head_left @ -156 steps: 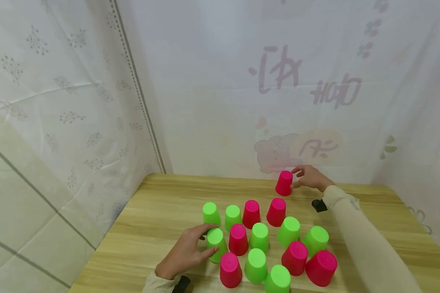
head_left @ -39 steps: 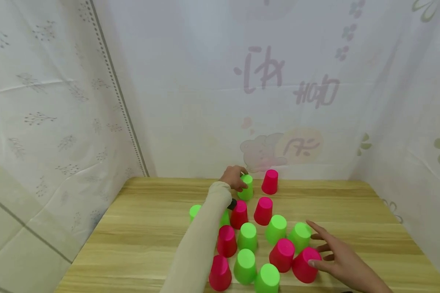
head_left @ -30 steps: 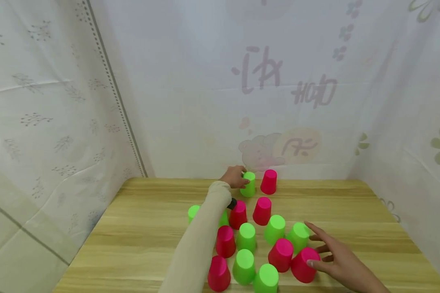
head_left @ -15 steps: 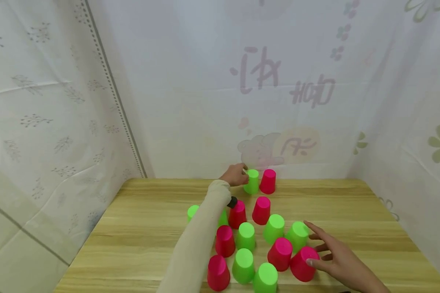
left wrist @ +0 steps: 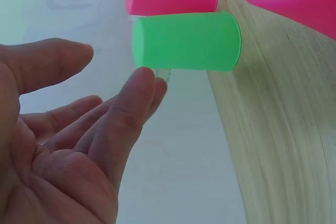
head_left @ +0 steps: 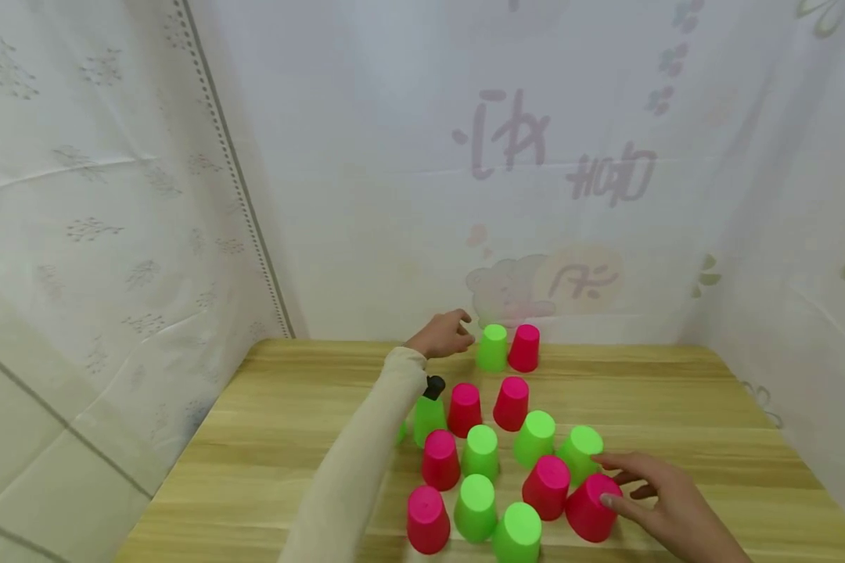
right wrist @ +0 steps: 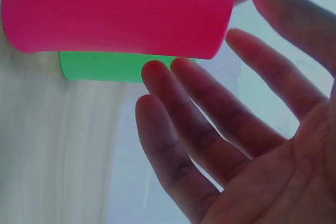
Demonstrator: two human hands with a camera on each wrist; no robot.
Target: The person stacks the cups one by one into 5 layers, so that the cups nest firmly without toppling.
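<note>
At the table's back edge a green cup [head_left: 493,349] stands upside down beside a pink cup [head_left: 525,349]. My left hand [head_left: 442,335] is just left of that green cup, fingers apart and holding nothing; the left wrist view shows a small gap between the fingers and the green cup [left wrist: 186,42]. At the front right, my right hand [head_left: 665,500] hovers around another pink cup [head_left: 591,508], thumb at its near side. In the right wrist view the fingers [right wrist: 205,114] are spread beside the pink cup [right wrist: 121,11]; whether any fingertip touches it I cannot tell.
Several more upturned pink and green cups stand in loose rows, among them a pink cup [head_left: 511,404] and a green cup [head_left: 518,533]. My left forearm [head_left: 355,453] partly covers a green cup at the left. A printed curtain [head_left: 394,195] hangs behind the wooden table [head_left: 253,469].
My left hand has carried a green cup from the front left to the back, beside the pink one, and let go, drawing slightly left. Earlier, my right hand left the back pink cup and came forward.
</note>
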